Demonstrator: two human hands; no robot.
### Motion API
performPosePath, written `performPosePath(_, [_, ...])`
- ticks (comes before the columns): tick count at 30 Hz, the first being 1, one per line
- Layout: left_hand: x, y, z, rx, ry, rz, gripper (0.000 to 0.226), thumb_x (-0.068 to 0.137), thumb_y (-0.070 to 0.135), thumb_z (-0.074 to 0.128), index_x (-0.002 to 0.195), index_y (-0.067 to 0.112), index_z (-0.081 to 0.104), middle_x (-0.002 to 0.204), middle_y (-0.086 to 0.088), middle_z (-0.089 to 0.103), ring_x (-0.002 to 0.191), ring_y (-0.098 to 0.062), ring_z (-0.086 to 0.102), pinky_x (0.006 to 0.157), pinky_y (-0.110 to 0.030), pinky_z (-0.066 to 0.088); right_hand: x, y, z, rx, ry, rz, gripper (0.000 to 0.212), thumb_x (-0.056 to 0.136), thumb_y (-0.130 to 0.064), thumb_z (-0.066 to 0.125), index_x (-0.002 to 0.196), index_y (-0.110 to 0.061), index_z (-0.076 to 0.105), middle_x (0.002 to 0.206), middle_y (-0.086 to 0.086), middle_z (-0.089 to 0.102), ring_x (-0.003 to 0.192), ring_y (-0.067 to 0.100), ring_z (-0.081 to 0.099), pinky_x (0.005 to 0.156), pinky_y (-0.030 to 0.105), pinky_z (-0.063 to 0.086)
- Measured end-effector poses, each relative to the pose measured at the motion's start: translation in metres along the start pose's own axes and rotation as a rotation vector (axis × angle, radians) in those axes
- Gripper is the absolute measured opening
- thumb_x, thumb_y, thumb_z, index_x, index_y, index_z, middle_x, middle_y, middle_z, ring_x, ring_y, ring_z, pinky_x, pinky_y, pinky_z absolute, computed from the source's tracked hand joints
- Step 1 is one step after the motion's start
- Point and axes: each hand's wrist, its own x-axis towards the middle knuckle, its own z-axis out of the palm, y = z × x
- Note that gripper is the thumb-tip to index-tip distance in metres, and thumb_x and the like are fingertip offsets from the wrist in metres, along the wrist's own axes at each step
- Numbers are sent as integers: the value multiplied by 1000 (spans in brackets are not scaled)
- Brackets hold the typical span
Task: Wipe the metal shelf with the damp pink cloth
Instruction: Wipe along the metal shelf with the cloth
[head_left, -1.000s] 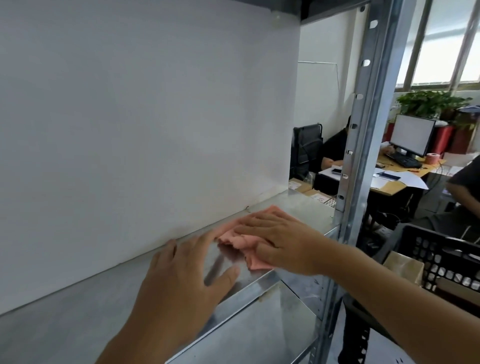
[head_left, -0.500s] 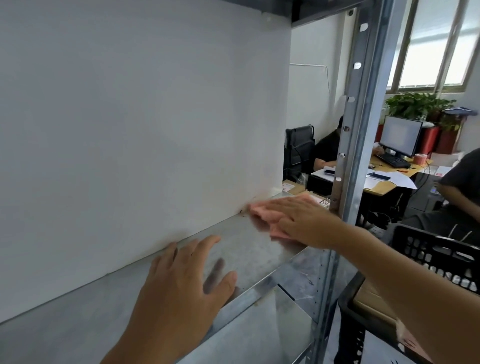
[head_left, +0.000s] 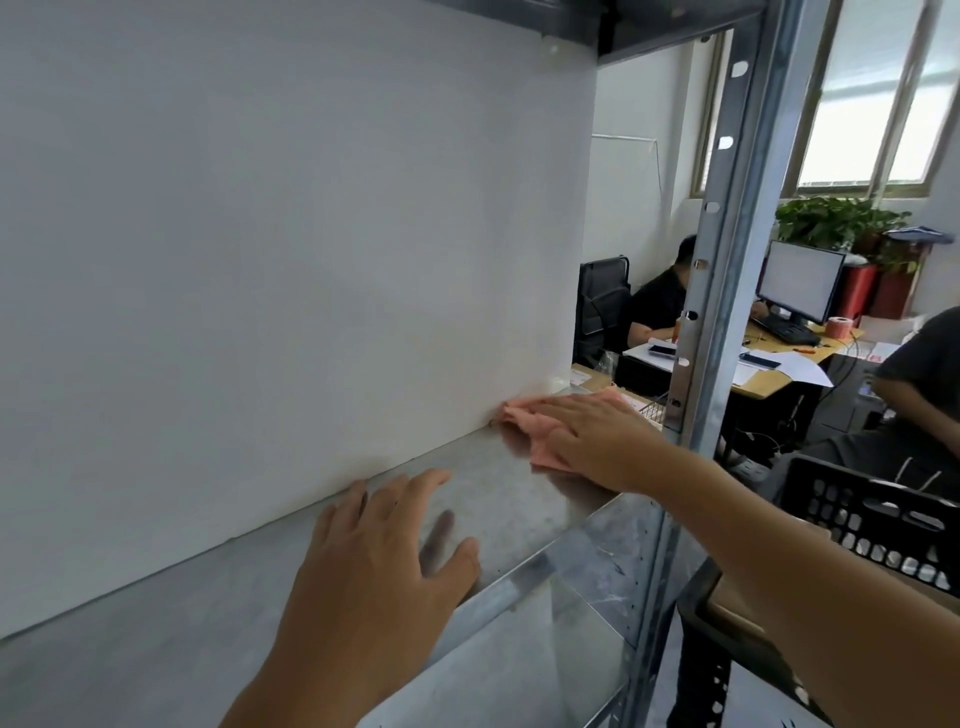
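The metal shelf runs from the lower left toward the right along a white back panel. My right hand lies flat on the pink cloth, pressing it onto the shelf at its far right end, where shelf and panel meet. Part of the cloth is hidden under the palm. My left hand rests flat on the shelf near its front edge, fingers spread, holding nothing.
A perforated metal upright stands just right of the cloth. A lower shelf shows beneath. A black plastic crate sits at the right. Behind are a desk with a monitor, a seated person and another person.
My right hand has slid the cloth away along the shelf, from near my left hand to the far right end by the panel. The left hand has stayed in place.
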Motion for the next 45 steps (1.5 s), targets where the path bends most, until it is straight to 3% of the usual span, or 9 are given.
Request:
performPosePath(8, [0,2,-2,56,4,13,83,75,77,15,151,46,29,154,16,46,146,-20,31,122,-38,22,-38,-48,0,66,-11,-214,55,108,-57,13,161,-50,30,168,-24,31,156,2,23,128,41,14])
performPosePath(11, [1,2,-2,45,3,10,75,80,74,20,149,47,32,153,16,47,145,-20,32,122,-39,21,-21,-7,-4,9,25,-94,56,107,-56,8,160,-52,27,166,-23,36,152,8,36,119,44,30])
performPosePath(15, [4,-2,4,39,7,19,69,86,72,28,148,44,35,153,12,48,144,-23,34,121,-45,24,-17,-17,0,-53,35,76,68,98,-59,-1,162,-52,22,171,-21,29,155,12,32,123,55,25])
performPosePath(23, [9,-4,10,91,4,25,77,80,73,17,146,40,38,150,6,51,139,-30,40,116,-51,30,-29,-48,-3,38,-18,-86,51,111,-52,11,159,-60,26,168,-25,33,154,3,29,123,42,20])
performPosePath(29, [11,-5,9,94,-12,11,76,80,72,19,146,41,38,152,6,47,142,-30,36,118,-51,26,-14,-23,-6,-130,13,138,66,96,-65,-3,160,-60,13,172,-26,20,158,18,30,121,61,28])
performPosePath(36, [8,-3,9,140,9,13,90,74,81,7,150,41,35,153,7,47,142,-31,36,118,-51,26,-54,-82,3,141,104,-94,49,108,-58,10,147,-69,37,156,-26,52,143,-3,42,121,28,22])
performPosePath(39, [8,-3,8,111,-15,5,88,71,75,9,149,43,36,153,9,45,143,-29,33,120,-50,24,-27,-40,-3,7,94,-38,46,110,-59,11,153,-66,27,151,-15,59,127,17,63,106,43,50])
performPosePath(42, [10,-5,9,68,-13,2,84,73,74,13,148,43,36,155,10,44,144,-29,33,120,-50,23,-16,-22,-4,-59,72,79,49,109,-58,11,157,-63,20,166,-24,38,148,21,46,113,60,38])
performPosePath(45, [10,-6,10,57,-8,-7,83,73,75,18,146,43,39,154,12,45,145,-27,33,120,-48,24,-35,-60,-1,-19,128,9,53,106,-57,8,155,-62,28,166,-28,34,151,9,36,122,52,25])
